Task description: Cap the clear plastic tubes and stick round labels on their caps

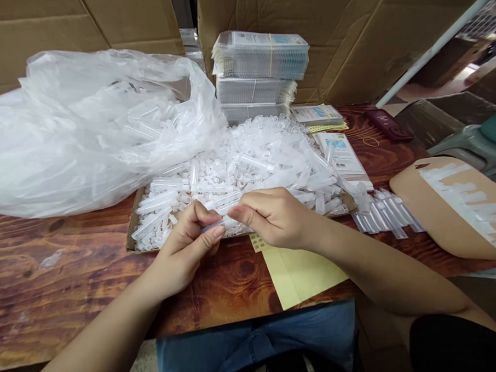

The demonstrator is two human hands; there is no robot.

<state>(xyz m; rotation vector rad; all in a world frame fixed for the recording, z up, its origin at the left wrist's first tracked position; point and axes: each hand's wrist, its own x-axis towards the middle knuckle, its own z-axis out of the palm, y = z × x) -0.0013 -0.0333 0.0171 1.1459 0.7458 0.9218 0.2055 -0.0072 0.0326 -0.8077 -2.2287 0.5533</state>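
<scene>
In the head view, I pinch a slim clear tube [213,226] between the thumb and fingers of my left hand [188,240], while my right hand [276,217] is closed around its other end, knuckles up. The tube is held over the near edge of a shallow cardboard tray [131,227], between my two hands and above the wood-grain tabletop [220,291]. Its long axis runs crosswise, from my left hand toward my right, with the right-hand end pointing slightly away from my body. My fingers hide both ends, so I cannot tell which end is capped or open.

Behind my hands, the tray brims with a heap of small translucent fittings and loose tubes [239,172], lying at mixed angles. A large translucent plastic bag [77,133], with more tubes showing in its mouth, slumps over the tray's left side. Banded stacks of printed packets [262,56] rise beyond the heap, against cardboard. To the right, a row of clear tubes [383,216] lies side by side on the wood, their long axes angled toward my body, just beside a tan curved holder [438,221] with white strips. Yellow sheets [296,271] rest partly under my right forearm, and a dark red device [389,125] sits at the far right.
</scene>
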